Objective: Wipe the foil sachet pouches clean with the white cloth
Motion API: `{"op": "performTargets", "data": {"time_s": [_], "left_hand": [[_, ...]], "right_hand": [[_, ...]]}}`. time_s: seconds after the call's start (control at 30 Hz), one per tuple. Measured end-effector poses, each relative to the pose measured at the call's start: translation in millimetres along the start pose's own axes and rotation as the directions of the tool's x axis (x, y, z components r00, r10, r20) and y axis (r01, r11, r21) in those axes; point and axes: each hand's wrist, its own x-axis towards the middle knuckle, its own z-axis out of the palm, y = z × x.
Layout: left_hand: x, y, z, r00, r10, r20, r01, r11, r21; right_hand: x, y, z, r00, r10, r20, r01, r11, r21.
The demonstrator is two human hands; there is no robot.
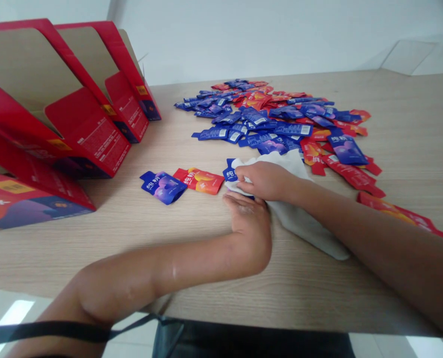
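Observation:
My right hand (261,180) is closed on a white cloth (292,219), its fingers bunched. The cloth lies over a blue pouch (229,174), whose printed left end shows from under it. Along the pouch's near edge lies my left hand (249,211), flat with its fingers stretched out to the left and touching the pouch; its thumb is hidden. To the left, a red pouch (201,180) and another blue pouch (164,187) lie face up in a row, slightly overlapping.
A large pile of blue and red pouches (259,117) spreads across the back of the table (191,223). Several red cartons (94,129) stand with open tops at the left. More red pouches (396,211) lie by my right forearm. A white wall (281,40) borders the table's far edge.

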Motion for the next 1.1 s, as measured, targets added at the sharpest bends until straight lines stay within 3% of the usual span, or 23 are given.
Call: {"op": "performTargets", "data": {"time_s": [0.47,0.63,0.73,0.87,1.1], "left_hand": [[-1,1,1.5,0.998,-0.057,-0.023,0.057,0.998,0.005],[-1,0,2.4,1.0,-0.012,-0.006,0.012,1.0,0.024],[-1,-1,1.0,1.0,-0.016,-0.013,0.017,0.999,0.027],[-2,-1,-1.5,0.999,-0.035,-0.024,0.035,0.999,-0.015],[-2,0,0.5,0.998,-0.052,-0.044,0.05,0.997,-0.059]], "right_hand": [[7,18,6,0.992,0.125,-0.015,-0.126,0.989,-0.081],[5,21,-1,0.982,0.163,-0.094,-0.171,0.982,-0.076],[2,12,-5,0.979,0.109,-0.171,-0.115,0.993,-0.029],[1,2,0,0.998,0.013,-0.067,-0.014,1.0,-0.007],[5,6,6,0.999,0.044,-0.003,-0.044,0.999,-0.02]]}}
